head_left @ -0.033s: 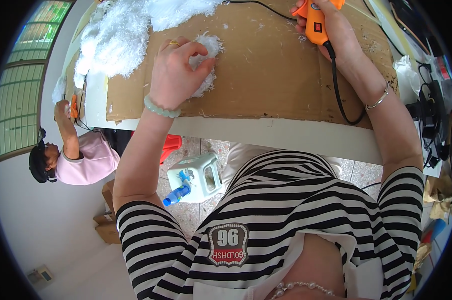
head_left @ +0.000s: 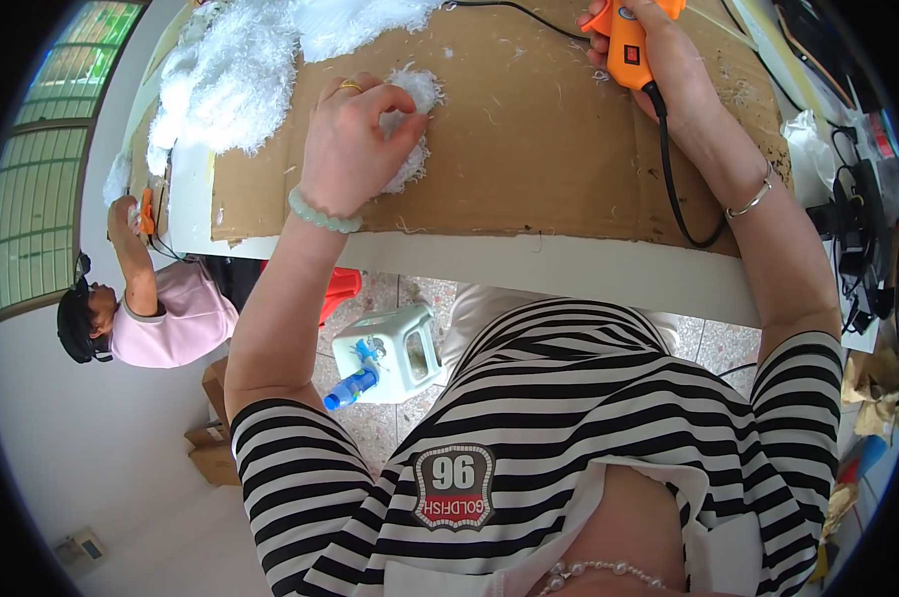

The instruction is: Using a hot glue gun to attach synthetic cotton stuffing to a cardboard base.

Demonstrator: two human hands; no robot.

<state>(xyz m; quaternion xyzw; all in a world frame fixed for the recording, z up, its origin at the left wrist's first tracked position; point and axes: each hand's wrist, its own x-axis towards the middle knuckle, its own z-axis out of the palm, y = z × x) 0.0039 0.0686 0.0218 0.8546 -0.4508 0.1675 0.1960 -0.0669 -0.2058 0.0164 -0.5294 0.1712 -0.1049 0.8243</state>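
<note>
My left hand point(head_left: 355, 144) is over the brown cardboard point(head_left: 529, 149), its fingers curled and thumb bent toward the forefinger. They close on a small white fluffy piece point(head_left: 419, 92), partly covered by the hand; the fingertips are hard to make out. At the far right, my right hand point(head_left: 676, 80) grips an orange glue gun point(head_left: 628, 60) by its handle. A black cord point(head_left: 671, 189) runs down from the handle and loops at the table edge. The tool's front end is cut off by the top of the picture.
White fluffy material point(head_left: 230, 80) is heaped at the far left. Dark cables point(head_left: 852, 239) and crumpled white paper point(head_left: 807, 144) lie at right. A co-worker in pink point(head_left: 176, 313) holds an orange tool point(head_left: 148, 211). Below the table stands a pale stool point(head_left: 385, 353) with a blue-capped bottle point(head_left: 355, 386).
My left wrist has shifted very slightly to the right. My right hand keeps the glue gun in the same place.
</note>
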